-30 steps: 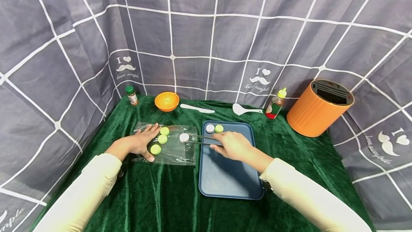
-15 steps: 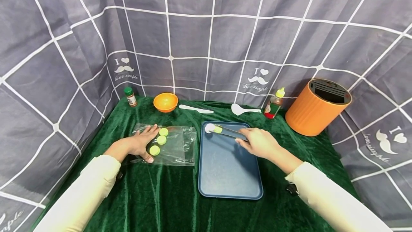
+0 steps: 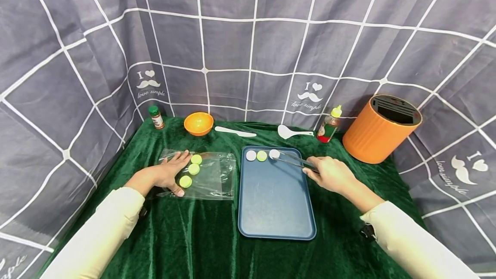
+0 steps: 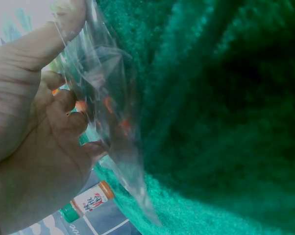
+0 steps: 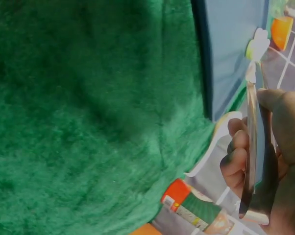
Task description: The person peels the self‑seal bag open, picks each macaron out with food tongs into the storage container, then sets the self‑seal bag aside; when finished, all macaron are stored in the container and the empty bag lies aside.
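My right hand (image 3: 329, 175) grips metal tongs (image 5: 271, 176), whose tips are at a white macaron-like disc (image 3: 274, 153) at the far end of the blue tray (image 3: 276, 203). Left of it, a green disc (image 3: 261, 156) and another white disc (image 3: 251, 155) sit in the same row. Whether the tips still squeeze the disc is too small to tell. With fingers spread, my left hand (image 3: 167, 174) rests on a clear plastic bag (image 3: 209, 182). Three green discs (image 3: 194, 169) lie on or in that bag, beside the fingers.
Along the back stand a green-capped seasoning jar (image 3: 156, 118), an orange bowl (image 3: 199, 124), a white knife (image 3: 235, 131), a white ladle (image 3: 292, 132), a sauce bottle (image 3: 328, 125) and an orange knife block (image 3: 377, 134). Green velvet cloth (image 3: 209, 231) covers the table.
The tongs have carried the white disc from the bag rightward to the tray's far end, right of the green disc. My left hand has stayed on the bag.
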A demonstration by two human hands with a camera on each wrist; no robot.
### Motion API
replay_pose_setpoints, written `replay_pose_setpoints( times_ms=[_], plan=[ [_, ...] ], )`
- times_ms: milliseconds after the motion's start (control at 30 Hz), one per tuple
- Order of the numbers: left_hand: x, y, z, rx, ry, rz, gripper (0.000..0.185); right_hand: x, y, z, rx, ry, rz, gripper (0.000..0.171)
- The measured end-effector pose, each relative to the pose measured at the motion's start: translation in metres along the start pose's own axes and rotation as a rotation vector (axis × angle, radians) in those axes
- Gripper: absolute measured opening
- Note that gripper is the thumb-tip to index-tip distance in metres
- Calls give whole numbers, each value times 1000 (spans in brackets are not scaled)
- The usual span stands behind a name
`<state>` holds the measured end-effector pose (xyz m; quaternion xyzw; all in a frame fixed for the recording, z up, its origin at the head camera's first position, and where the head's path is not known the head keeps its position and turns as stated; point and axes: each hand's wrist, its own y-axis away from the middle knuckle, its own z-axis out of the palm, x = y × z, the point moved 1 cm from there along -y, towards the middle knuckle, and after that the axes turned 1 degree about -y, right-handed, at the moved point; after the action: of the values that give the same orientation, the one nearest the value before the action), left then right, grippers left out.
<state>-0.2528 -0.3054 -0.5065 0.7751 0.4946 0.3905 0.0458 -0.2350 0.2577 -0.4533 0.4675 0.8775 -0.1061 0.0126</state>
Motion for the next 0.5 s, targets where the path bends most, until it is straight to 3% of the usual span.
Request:
replay_pose_setpoints(
  times_ms=[200, 500],
  plan=[
    [-11, -5, 2, 11, -22, -5, 149, 1, 0, 9, -11, 6, -8, 29],
    [15, 8, -2, 3, -16, -22, 147, 2, -2, 17, -6, 12, -9, 28]
  ],
)
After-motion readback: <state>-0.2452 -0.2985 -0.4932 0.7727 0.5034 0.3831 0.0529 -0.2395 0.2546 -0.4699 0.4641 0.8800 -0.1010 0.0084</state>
